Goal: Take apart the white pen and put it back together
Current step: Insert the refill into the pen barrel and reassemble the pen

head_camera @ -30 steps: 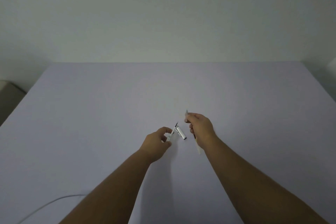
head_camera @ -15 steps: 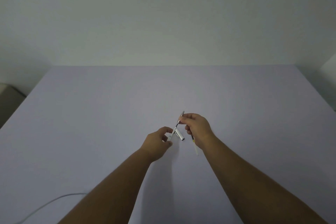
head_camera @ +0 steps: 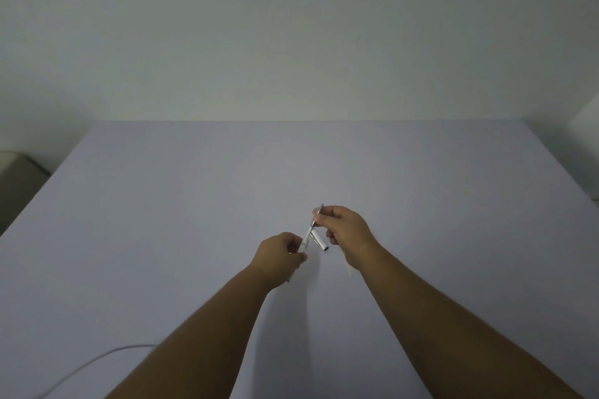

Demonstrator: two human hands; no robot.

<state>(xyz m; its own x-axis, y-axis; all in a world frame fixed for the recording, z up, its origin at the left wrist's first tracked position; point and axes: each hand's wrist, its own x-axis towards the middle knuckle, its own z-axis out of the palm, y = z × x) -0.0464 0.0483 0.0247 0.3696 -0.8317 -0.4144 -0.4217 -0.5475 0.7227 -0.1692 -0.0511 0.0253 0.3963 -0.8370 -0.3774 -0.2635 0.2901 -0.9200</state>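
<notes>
1. We see both bare forearms reaching forward from the lower edge over the pale lilac table (head_camera: 162, 236), converging near its middle.
2. The left hand (head_camera: 280, 253) is curled, thumb and fingers pinched on the lower end of the white pen barrel (head_camera: 304, 241), which slants up and to the right.
3. The right hand (head_camera: 346, 230) is held slightly higher and farther, palm turned inward; its thumb and forefinger pinch the silver tip piece (head_camera: 318, 214), which lies in line with the barrel's upper end.
4. We cannot resolve whether tip piece and barrel are joined or merely touching; the junction is too small and dim.
5. A short white-and-silver cap (head_camera: 319, 241) lies just beside the barrel, between the two hands, its dark open end toward the right wrist.
6. A pale thin piece (head_camera: 350, 270) protrudes below the right wrist; its identity is unclear.
7. A white cable (head_camera: 97, 363) curves across the table's near left corner, well apart from the hands.
</notes>
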